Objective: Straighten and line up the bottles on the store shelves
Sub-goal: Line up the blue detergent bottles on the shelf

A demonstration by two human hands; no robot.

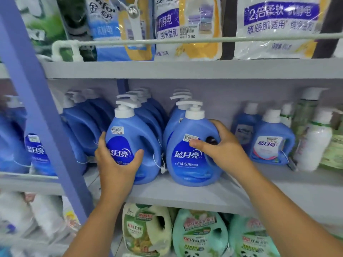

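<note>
Middle shelf (185, 197) carries the work: 2 front blue detergent jugs standing near its front edge, each heading a row running back to the rear wall.

Your left hand (116, 162) wraps the lower front of the left jug (135, 138), thumb on the label, fingers round its left side. Your right hand (220, 143) grips the right jug (187, 164) at the moulded handle, fingers round its right side, thumb on the price sticker. Both hands closed on jugs.

Handling, my guess: full jugs, heavy, stiff plastic, smooth and a bit slick. Slide them on their bases, don't lift. Hold at handle or low body, not the white pump tops.

Rows to the left lean sideways, still need righting. Smaller blue jug (272, 143) sits toward the shelf's right end.

Text: label reads 蓝月亮, right jug adds 手洗专用. Left sticker reads 25.00. Refill pouches (278, 28) on the shelf above read 2倍柔软, tag 10.00.
</note>
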